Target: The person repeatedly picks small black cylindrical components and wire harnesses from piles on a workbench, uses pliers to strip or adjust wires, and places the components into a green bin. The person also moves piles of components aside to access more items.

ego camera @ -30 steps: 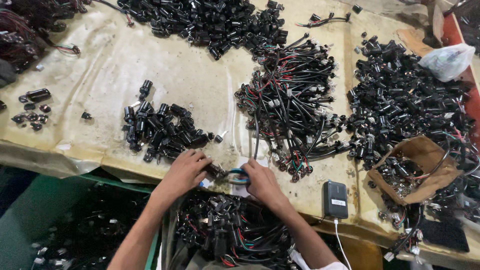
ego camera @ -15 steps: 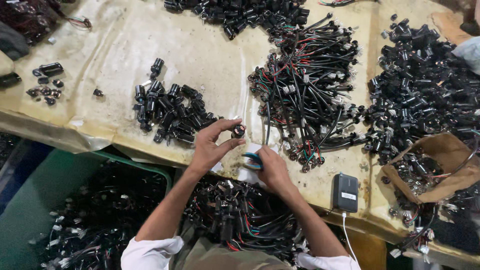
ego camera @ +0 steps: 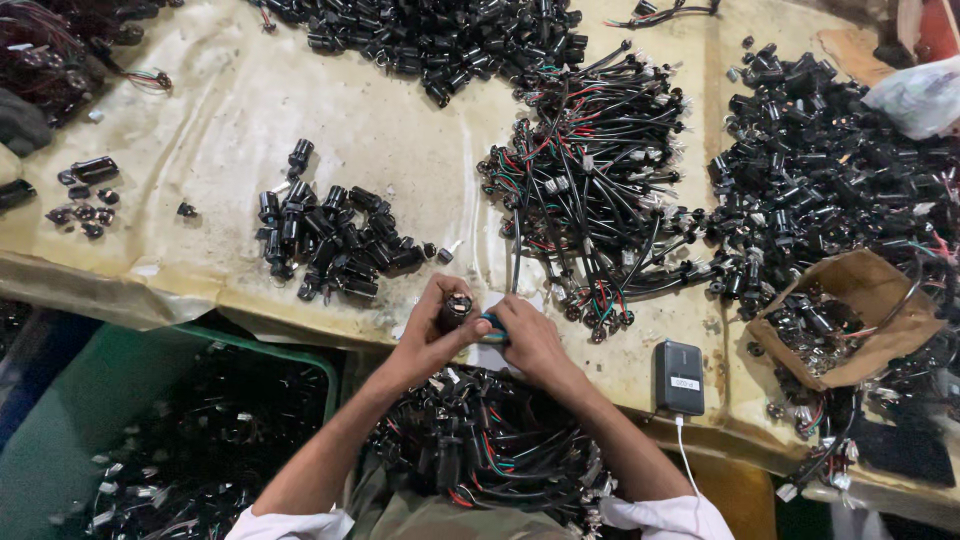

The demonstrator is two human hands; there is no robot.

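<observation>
Black cylindrical socket (ego camera: pixel 457 308) is gripped by the left hand (ego camera: pixel 432 335), fingers curled around it, at the table edge (ego camera: pixel 250 310). A teal-handled tool (ego camera: pixel 492 322) is clenched in the right hand (ego camera: pixel 530 340), touching the socket. A loose socket pile (ego camera: pixel 335 245) lies at 10 o'clock, a wired harness heap (ego camera: pixel 590 190) at 1 o'clock, and a black adapter (ego camera: pixel 680 377) at 3 o'clock.

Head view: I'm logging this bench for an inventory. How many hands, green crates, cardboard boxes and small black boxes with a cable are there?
Hands: 2, the left hand on a black cylindrical part, the right hand on a teal-handled tool
Green crate: 1
Torn cardboard box: 1
Small black box with a cable: 1
Total: 5
</observation>
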